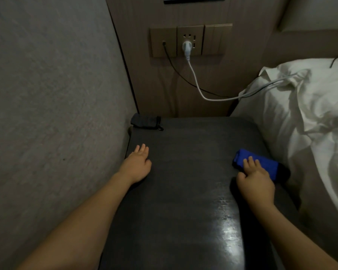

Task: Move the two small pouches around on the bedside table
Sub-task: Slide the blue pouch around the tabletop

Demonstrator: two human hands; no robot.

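resting on the dark bench [183, 172], the right hand [255, 181] lies flat, fingers spread, on a blue black-tipped pouch [261, 164]; the left hand [138, 164] lies open and empty, well apart from the dark grey pouch [145, 122].

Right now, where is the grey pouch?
The grey pouch lies at the table's far left corner, against the wall, beyond the left hand.

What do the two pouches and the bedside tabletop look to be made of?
Blue pouch: soft matte fabric, probably knit or felt, with a black end. Dark pouch: grey-black woven cloth, seemingly with a small clip; too dim to be sure. Bedside table: dark, smooth, glossy top with a bright glare patch, possibly lacquered wood or faux leather.
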